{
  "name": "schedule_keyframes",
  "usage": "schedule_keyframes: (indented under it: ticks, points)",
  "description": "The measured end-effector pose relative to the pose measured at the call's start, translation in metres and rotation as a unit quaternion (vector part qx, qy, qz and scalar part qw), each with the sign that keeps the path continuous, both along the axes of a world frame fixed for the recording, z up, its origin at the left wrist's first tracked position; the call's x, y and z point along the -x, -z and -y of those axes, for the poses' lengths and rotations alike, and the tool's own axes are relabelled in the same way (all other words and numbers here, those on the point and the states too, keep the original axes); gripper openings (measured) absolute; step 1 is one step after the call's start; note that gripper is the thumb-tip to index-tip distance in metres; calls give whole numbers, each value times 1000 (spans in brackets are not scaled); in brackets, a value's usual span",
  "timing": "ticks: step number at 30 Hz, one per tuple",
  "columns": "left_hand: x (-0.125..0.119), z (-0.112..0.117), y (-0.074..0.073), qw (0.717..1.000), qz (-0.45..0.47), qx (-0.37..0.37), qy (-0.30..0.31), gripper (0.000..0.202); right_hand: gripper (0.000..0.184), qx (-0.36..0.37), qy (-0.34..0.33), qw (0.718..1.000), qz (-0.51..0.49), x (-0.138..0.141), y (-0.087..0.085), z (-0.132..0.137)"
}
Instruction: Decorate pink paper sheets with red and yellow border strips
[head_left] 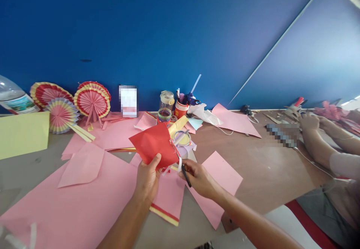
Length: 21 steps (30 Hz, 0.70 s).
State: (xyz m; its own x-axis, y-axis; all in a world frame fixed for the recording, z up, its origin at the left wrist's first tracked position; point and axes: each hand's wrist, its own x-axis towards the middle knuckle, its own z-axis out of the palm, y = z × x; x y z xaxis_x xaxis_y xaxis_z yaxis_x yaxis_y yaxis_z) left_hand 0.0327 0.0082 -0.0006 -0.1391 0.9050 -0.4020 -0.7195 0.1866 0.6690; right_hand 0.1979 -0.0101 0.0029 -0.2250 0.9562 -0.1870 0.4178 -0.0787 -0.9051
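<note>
My left hand [149, 179] grips a folded piece of red paper [154, 144], thumb on top, and tilts it above the table. My right hand [198, 176] is closed around a slim black-handled tool [186, 176], whose narrow front end lies along the right edge of the red paper. Whether it is a knife or scissors cannot be made out. A curled white strip [180, 164] hangs at that edge. Beneath both hands lie pink sheets [168, 196] with red and yellow edges showing. Just behind is a roll of tape [182, 138].
Pleated paper fans [92, 101] and a large bottle [17, 97] stand at the left. A red cup of tools [181, 108] and a clear jar [167, 101] are by the blue partition [157, 35]. Another person's hands [309, 121] work at the right.
</note>
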Motion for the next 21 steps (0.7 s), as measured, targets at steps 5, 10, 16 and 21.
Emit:
schedule_keyframes:
  ticks: [5, 10, 16, 21]
  points:
    - [0, 1, -2, 1000, 17, 5, 10, 33, 14, -2, 0, 1000, 0, 2, 0, 1]
    - [0, 1, -3, 1000, 21, 6, 7, 33, 15, -5, -5, 1000, 0, 2, -5, 3]
    - [1, 0, -1, 1000, 21, 5, 14, 32, 12, -14, -11, 1000, -5, 0, -3, 0]
    - [2, 0, 2, 999, 35, 3, 16, 28, 12, -8, 0, 1000, -29, 0, 0, 0]
